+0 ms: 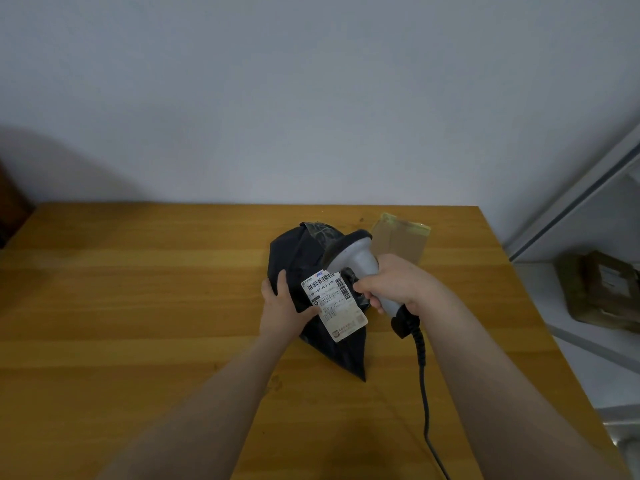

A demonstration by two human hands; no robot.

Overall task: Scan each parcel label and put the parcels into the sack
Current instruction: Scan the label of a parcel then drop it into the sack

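A black plastic parcel (298,258) lies on the wooden table (138,306), its white barcode label (334,304) facing up. My left hand (280,306) grips the parcel's left side, thumb near the label's edge. My right hand (394,285) grips the handle of a grey barcode scanner (353,252), index finger at the trigger. The scanner's head hangs just above the parcel, behind the label. A brown cardboard parcel (401,242) lies behind the scanner, partly hidden by it. No sack is in sight.
The scanner's black cable (424,393) runs down over the table's front right. A white shelf to the right holds an olive-brown parcel (602,289). A plain wall stands behind the table. A dark object (10,206) sits at the far left edge.
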